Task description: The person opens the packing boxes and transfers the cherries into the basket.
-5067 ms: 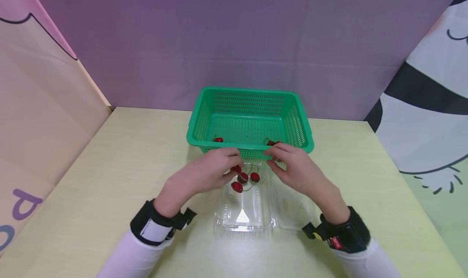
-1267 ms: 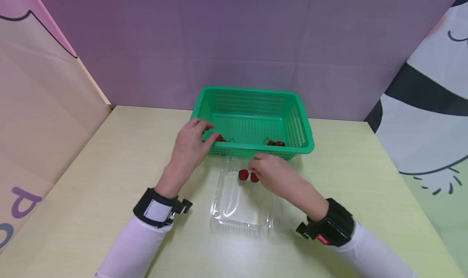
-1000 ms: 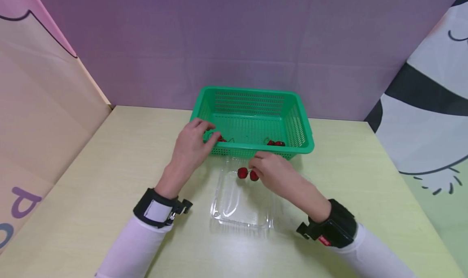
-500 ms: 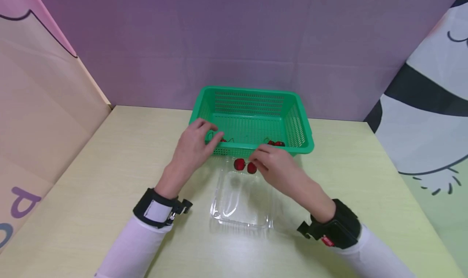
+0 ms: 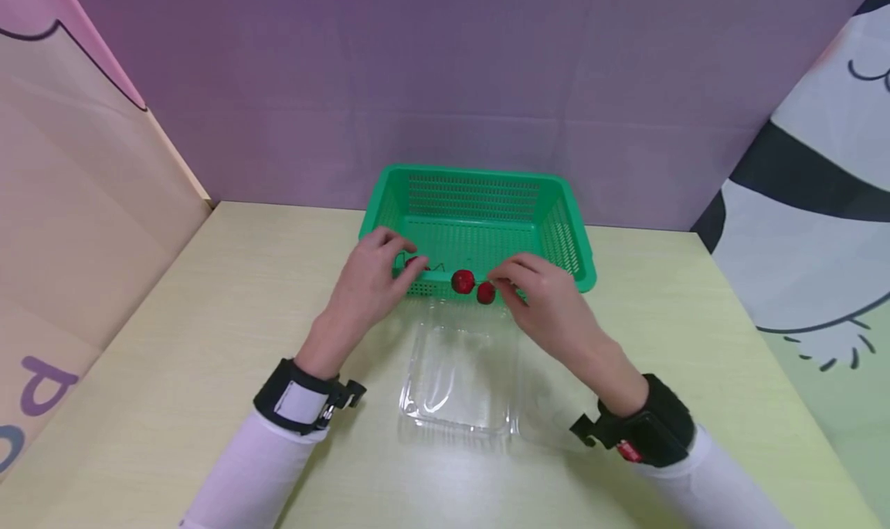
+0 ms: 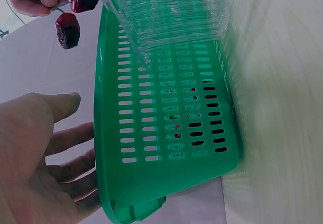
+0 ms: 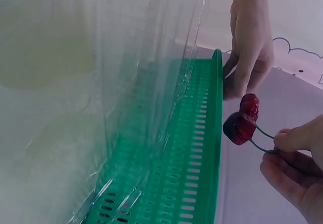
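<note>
My right hand (image 5: 552, 301) pinches the green stems of a pair of red cherries (image 5: 463, 282), which hang at the front rim of the green basket (image 5: 480, 175). In the right wrist view the cherries (image 7: 240, 127) dangle from thumb and fingertips, their stems (image 7: 262, 149) joined there. My left hand (image 5: 371, 282) is at the basket's front left rim, its fingers relaxed and holding nothing; the left wrist view shows the hand's palm (image 6: 25, 153) with fingers spread along the rim. More cherries (image 5: 415, 263) lie in the basket by this hand, partly covered by it.
A clear plastic clamshell box (image 5: 459, 421) lies open on the pale table (image 5: 208, 344) in front of the basket, its lid (image 5: 552, 421) folded out to the right. A purple cloth backdrop (image 5: 445, 66) stands right behind the basket.
The right hand has lifted the pair of cherries from over the clear box to the basket rim. The left hand, earlier over the box, went to the basket's left and has since barely moved.
</note>
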Motion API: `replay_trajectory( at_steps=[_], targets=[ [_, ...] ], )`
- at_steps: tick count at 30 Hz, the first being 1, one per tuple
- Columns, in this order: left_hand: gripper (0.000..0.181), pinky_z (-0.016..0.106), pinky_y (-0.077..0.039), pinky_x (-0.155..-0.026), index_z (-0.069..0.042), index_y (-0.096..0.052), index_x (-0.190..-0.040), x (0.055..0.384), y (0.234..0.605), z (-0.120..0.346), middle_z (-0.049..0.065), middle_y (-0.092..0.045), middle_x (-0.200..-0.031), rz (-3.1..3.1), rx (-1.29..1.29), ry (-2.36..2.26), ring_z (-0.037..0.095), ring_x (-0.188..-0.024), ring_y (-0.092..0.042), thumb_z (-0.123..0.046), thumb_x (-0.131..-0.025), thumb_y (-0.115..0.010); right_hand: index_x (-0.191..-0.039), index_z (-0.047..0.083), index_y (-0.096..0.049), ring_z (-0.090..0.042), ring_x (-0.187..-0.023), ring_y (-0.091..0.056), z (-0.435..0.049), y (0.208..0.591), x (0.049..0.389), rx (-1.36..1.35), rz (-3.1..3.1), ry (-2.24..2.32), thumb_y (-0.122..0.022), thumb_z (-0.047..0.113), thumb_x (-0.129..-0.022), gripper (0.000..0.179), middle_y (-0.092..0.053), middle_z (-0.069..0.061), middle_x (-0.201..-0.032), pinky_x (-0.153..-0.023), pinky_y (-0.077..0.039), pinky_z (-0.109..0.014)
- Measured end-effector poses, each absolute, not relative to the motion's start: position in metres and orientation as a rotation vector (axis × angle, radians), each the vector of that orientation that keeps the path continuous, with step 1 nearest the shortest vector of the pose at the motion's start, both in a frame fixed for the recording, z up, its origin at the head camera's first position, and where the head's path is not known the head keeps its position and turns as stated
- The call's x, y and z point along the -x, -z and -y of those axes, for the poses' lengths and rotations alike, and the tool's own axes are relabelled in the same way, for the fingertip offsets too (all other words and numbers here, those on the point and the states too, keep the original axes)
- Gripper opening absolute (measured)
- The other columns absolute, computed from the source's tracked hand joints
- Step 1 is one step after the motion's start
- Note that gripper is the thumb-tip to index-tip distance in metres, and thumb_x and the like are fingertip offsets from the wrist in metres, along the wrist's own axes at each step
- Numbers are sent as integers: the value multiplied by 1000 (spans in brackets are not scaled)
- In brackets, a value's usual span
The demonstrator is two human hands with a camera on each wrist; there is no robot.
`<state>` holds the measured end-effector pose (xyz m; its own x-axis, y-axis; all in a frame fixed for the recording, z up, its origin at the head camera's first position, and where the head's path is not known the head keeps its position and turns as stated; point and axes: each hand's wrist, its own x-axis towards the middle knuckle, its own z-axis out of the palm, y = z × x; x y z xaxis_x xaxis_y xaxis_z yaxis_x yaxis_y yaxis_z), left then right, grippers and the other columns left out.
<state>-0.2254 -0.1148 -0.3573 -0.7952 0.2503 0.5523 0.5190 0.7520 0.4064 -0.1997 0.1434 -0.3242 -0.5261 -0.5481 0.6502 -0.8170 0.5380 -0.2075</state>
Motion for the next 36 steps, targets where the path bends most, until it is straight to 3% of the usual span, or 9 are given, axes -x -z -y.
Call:
replay_trajectory(
  at_steps=[24,36],
  targets=[
    [22,30,-45,-75,-3,-72,-93,227,360,112,8,-61,-94,2439,661,693,24,-86,-58,-24,-89,-75,-90,-5,-71,-25,-77,-67,-181,325,229,-736,2274,-670,-71,-10,-83,8,-65,-12,-89,-70,-52,-28],
    [24,37,-44,-83,-4,-72,-98,229,361,114,8,-62,-102,2483,632,664,26,-97,-58,-27,-90,-73,-91,-5,-72,-27,-77,-66,-196,336,244,-638,2390,-653,-68,-9,-85,8,-65,-13,-89,-68,-52,-33]
  ],
)
